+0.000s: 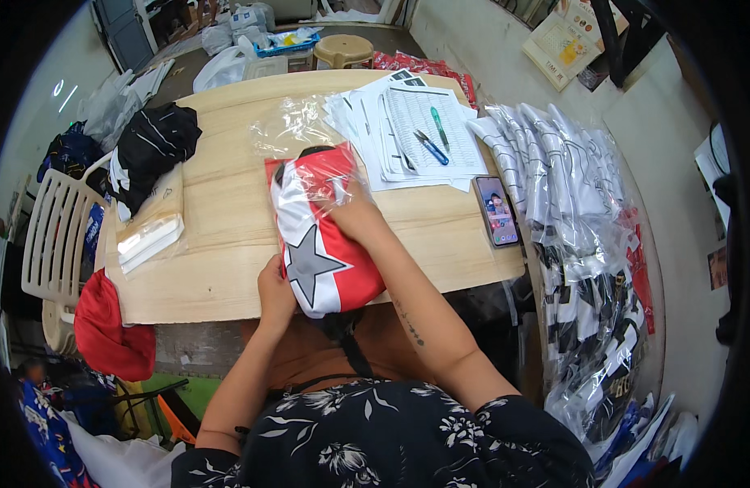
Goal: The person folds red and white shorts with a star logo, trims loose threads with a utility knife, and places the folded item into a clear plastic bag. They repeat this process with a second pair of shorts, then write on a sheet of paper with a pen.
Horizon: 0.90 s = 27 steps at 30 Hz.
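A folded red and white garment with a grey star [317, 262] lies at the front edge of the wooden table [228, 293]. Its far end is inside a clear plastic bag [289, 125], whose loose part spreads beyond it on the table. My left hand [276, 290] grips the garment's lower left edge, the fingertips hidden behind it. My right hand [353, 213] reaches in under the clear plastic at the garment's upper right; its fingers are mostly covered, so their hold cannot be made out.
Printed sheets [411, 134] carry a green pen [439, 125] and blue-handled thread snips [433, 148]. A phone [497, 210] lies right, beside bagged garments [570, 171]. Black clothing [158, 146] and a pack of plastic bags [150, 226] lie left; red fabric [109, 329] hangs off the left corner.
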### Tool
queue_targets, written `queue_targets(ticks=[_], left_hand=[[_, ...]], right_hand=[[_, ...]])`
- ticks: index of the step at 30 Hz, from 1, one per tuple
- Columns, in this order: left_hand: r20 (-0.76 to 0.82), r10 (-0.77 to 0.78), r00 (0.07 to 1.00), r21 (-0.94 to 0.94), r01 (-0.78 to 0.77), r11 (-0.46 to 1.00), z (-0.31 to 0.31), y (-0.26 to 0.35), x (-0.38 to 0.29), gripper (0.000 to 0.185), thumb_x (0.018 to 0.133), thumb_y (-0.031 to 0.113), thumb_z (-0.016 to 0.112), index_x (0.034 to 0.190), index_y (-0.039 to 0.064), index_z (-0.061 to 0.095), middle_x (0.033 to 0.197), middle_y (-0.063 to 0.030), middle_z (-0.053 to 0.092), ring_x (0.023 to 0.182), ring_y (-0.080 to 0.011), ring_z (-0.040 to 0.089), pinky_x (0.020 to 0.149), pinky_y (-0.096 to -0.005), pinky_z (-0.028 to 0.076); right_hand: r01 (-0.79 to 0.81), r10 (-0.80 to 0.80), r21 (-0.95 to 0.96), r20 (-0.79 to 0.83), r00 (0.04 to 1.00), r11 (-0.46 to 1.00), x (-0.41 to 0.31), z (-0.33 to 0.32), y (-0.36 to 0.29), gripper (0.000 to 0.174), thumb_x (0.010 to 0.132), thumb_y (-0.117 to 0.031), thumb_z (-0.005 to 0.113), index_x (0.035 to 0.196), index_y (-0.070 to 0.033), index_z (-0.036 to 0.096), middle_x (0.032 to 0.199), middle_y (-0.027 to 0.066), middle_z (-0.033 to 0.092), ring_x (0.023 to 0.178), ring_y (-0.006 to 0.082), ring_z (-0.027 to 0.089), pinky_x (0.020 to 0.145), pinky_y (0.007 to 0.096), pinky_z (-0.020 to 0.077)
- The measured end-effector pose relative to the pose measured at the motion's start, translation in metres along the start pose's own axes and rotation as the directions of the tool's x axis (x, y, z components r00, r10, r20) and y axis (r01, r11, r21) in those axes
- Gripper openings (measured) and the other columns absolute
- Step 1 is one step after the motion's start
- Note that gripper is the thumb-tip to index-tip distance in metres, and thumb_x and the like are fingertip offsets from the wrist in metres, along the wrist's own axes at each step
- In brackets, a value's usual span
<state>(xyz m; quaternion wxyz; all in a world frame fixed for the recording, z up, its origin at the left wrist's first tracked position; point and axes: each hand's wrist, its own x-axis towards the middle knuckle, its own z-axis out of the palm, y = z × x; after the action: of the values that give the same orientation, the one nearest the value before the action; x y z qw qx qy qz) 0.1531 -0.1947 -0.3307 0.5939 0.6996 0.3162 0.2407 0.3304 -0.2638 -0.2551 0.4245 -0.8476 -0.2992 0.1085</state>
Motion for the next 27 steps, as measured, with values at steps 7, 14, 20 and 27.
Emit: queue_targets(ticks=[7, 14, 20, 27], left_hand=[[0.072, 0.017, 0.997, -0.19, -0.003, 0.982, -0.002, -0.014, -0.007, 0.016, 0.091, 0.002, 0.058, 0.104, -0.005, 0.064, 0.091, -0.0071, 0.07, 0.082, -0.0102, 0.061, 0.074, -0.026, 0.049], [-0.037, 0.023, 0.999, -0.065, -0.026, 0.998, 0.001, -0.021, -0.007, 0.018, 0.09, 0.004, 0.059, 0.105, -0.004, 0.064, 0.089, -0.0057, 0.069, 0.083, -0.0105, 0.06, 0.074, -0.0278, 0.049], [0.006, -0.059, 0.998, -0.241, 0.059, 0.969, -0.009, -0.013, 0.005, 0.024, 0.089, 0.007, 0.059, 0.112, -0.002, 0.062, 0.101, -0.0082, 0.068, 0.093, -0.014, 0.061, 0.084, -0.0277, 0.049], [-0.213, 0.579, 0.787, 0.446, -0.449, 0.774, -0.006, 0.079, 0.015, 0.035, 0.082, 0.004, 0.063, 0.117, 0.0, 0.058, 0.128, -0.0174, 0.053, 0.119, -0.0299, 0.052, 0.096, -0.0386, 0.044]], right_hand=[[0.331, -0.41, -0.547, -0.025, 0.912, 0.769, -0.007, 0.049, -0.009, 0.068, 0.082, -0.035, 0.063, 0.145, -0.016, 0.045, 0.155, 0.0253, 0.025, 0.14, 0.0544, 0.018, 0.105, 0.0754, 0.0159], [0.467, -0.44, -0.47, 0.174, 0.881, 0.749, 0.026, 0.038, -0.022, 0.072, 0.088, -0.036, 0.055, 0.146, 0.002, 0.036, 0.155, 0.0286, 0.022, 0.144, 0.0478, 0.017, 0.113, 0.0645, 0.0139], [0.237, -0.348, 0.31, 0.375, 0.859, 0.921, 0.022, -0.091, 0.048, 0.026, 0.084, -0.011, 0.064, 0.107, 0.0, 0.068, 0.093, 0.0163, 0.072, 0.093, 0.0254, 0.07, 0.086, 0.037, 0.0517], [-0.098, 0.005, -0.288, -0.305, 0.952, 0.953, 0.177, -0.176, 0.177, 0.036, 0.076, -0.02, 0.07, 0.104, 0.001, 0.064, 0.095, 0.0217, 0.069, 0.092, 0.0332, 0.068, 0.081, 0.0398, 0.053]])
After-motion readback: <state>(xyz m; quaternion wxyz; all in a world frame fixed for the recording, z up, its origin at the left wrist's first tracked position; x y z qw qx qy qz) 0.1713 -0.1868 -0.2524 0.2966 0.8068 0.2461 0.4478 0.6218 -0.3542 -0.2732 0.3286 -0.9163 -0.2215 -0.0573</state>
